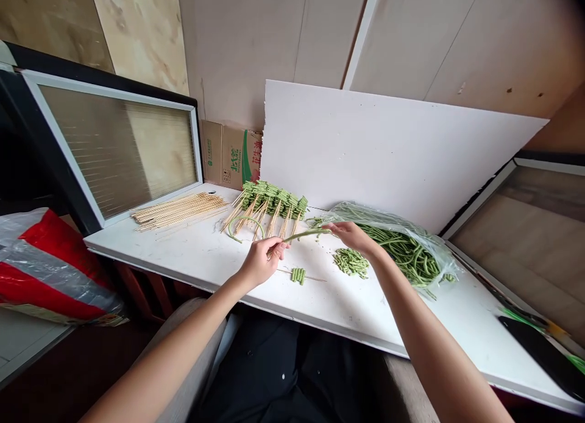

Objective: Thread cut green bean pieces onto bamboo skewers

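My left hand (261, 259) is closed in a pinch on one end of a long green bean (305, 234), and my right hand (351, 234) pinches the other end above the white board (201, 252). The bean's loose tail curves off to the left of my left hand. Just below my hands lies a wooden skewer with a few bean pieces (298, 275) threaded on it. A small pile of cut bean pieces (351, 261) sits under my right wrist. Finished bean skewers (269, 205) are stacked at the back.
A clear plastic bag of long green beans (406, 246) lies at the right. Bare bamboo skewers (178, 209) are piled at the left. A cardboard box (231, 155) and a white panel (388, 149) lean on the wall. A red and clear bag (50, 270) sits far left.
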A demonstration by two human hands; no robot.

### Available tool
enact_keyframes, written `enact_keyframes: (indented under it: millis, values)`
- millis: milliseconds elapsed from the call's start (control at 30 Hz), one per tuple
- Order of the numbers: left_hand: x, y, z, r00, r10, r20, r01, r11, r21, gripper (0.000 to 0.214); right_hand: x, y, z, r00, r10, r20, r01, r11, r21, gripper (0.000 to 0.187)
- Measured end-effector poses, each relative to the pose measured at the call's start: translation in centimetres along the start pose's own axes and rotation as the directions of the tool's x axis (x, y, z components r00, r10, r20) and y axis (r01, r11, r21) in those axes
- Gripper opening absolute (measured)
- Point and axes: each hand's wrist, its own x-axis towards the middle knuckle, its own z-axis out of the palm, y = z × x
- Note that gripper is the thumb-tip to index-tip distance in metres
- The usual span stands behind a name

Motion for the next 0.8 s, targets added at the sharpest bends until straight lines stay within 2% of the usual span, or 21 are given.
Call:
enact_keyframes:
  millis: [33, 67, 133, 200, 267, 367, 433, 533, 667, 800]
  values:
    - [-0.1, 0.4, -0.1, 1.0, 0.025, -0.001, -0.025, 0.999, 0.033, 0.039, -1.8, -1.1, -0.8, 0.99, -0.017, 0.14, 0.004, 0.995, 0.095, 0.057]
    - [-0.2, 0.8, -0.3, 0.998, 0.055, -0.002, -0.055, 0.995, 0.077, 0.037, -3.6, -2.1, -1.5, 0.976, -0.043, 0.212, 0.001, 0.981, 0.193, 0.067]
    - [-0.5, 1.8, -0.6, 0.993, 0.12, 0.005, -0.119, 0.974, 0.193, 0.033, -7.0, -4.0, -2.3, 0.98, -0.076, 0.186, 0.012, 0.946, 0.325, 0.081]
    - [-0.9, 2.6, -1.0, 0.985, 0.168, 0.022, -0.167, 0.938, 0.303, 0.03, -9.7, -5.3, -2.2, 0.977, -0.153, 0.147, 0.097, 0.939, 0.329, 0.074]
    - [-1.3, 3.1, -1.3, 0.981, 0.191, 0.037, -0.192, 0.912, 0.363, 0.028, -11.3, -6.1, -1.4, 0.978, -0.183, 0.103, 0.153, 0.957, 0.248, 0.063]
    - [-1.8, 3.3, -1.6, 0.977, 0.209, 0.045, -0.211, 0.9, 0.381, 0.026, -12.2, -6.3, 0.5, 0.971, -0.238, -0.035, 0.241, 0.966, 0.092, 0.04]
    - [-2.1, 3.2, -1.7, 0.975, 0.215, 0.051, -0.219, 0.902, 0.372, 0.025, -12.4, -6.3, 1.4, 0.952, -0.291, -0.091, 0.293, 0.956, 0.012, 0.033]
    - [-2.3, 2.9, -1.9, 0.977, 0.206, 0.056, -0.212, 0.911, 0.353, 0.023, -12.8, -6.1, 2.0, 0.943, -0.322, -0.088, 0.321, 0.947, -0.032, 0.027]
    - [-2.4, 2.4, -2.4, 0.983, 0.183, 0.033, -0.184, 0.931, 0.315, 0.024, -13.8, -6.3, 1.5, 0.942, -0.333, -0.05, 0.331, 0.943, -0.045, 0.026]
    - [-2.3, 2.7, -2.4, 0.991, 0.113, 0.066, -0.128, 0.95, 0.286, 0.025, -14.4, -6.8, 1.4, 0.898, -0.429, -0.096, 0.426, 0.903, -0.057, 0.022]
